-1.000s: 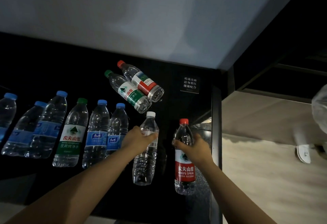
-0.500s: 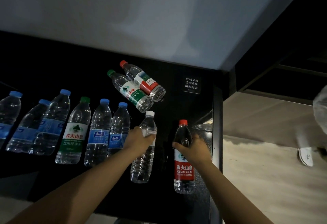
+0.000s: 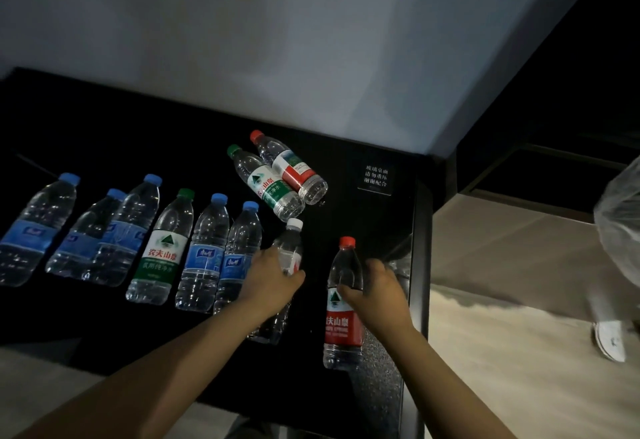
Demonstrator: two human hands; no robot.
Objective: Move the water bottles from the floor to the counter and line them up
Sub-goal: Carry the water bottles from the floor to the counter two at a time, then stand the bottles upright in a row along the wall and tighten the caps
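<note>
Head view: gripping white-capped bottle [image 3: 291, 241] with left hand [image 3: 273, 279], clasping red-capped Nongfu Spring bottle [image 3: 341, 324] with right hand [image 3: 375, 291], both standing on black counter [image 3: 104, 127]. Risking toppling blue-capped bottle [image 3: 239, 258] just left of the left grip through sideways nudging.

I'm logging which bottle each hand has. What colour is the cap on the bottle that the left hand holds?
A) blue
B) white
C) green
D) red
B: the left hand grips the white-capped bottle at the right end of the row, while the right hand holds the near red-capped bottle.
</note>
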